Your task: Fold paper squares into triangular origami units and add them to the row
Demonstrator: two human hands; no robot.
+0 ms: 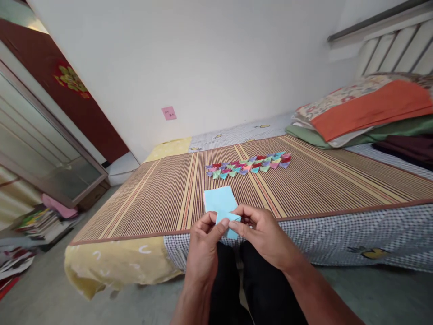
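Between my hands is a small piece of light blue folding paper, partly folded, with a diagonal crease at its upper right. My left hand pinches its left side, thumb on top. From the right, my right hand grips it with thumb and fingers, the two thumb tips close together at the middle. Just beyond, a stack of square paper with a light blue sheet on top lies on the woven mat. Farther back, several small folded paper pieces in many colours stand in rows.
The woven mat covers the bed, whose patterned sheet hangs over the front edge. Folded bedding is piled at the right. A pink note is on the wall. Books lie low at the left.
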